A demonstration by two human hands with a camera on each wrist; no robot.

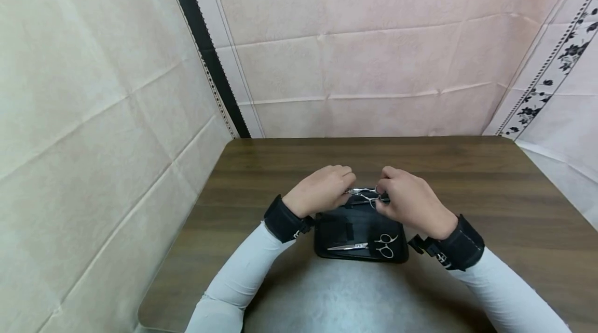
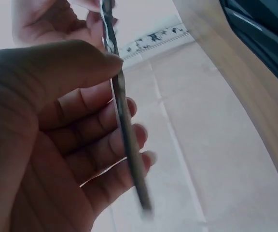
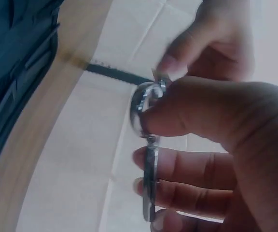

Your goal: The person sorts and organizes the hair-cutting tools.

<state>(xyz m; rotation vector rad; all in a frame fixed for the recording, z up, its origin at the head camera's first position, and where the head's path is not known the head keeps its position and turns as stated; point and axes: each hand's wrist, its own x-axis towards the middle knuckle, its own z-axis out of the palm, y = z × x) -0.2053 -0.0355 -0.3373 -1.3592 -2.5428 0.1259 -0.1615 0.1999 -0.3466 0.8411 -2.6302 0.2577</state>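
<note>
A pair of silver scissors (image 1: 362,191) is held above a black case (image 1: 331,224), its finger rings toward the right. My left hand (image 1: 322,187) pinches the blade end, the thumb laid over the scissors (image 2: 125,125) with fingertips behind, in the left wrist view. On the ring end is my right hand (image 1: 415,200); its thumb lies at a ring of the scissors (image 3: 140,110). In the lower part of the case lies a second pair of scissors (image 1: 385,245), blades pointing left. The hands partly cover the held scissors and the far part of the case.
The case lies on a brown wooden table (image 1: 261,167) with rounded corners. Pale cloth (image 1: 374,63) hangs behind the table and at its sides. A dark strip (image 1: 210,57) runs down the cloth at the left, and a flower-patterned band (image 1: 556,73) at the right.
</note>
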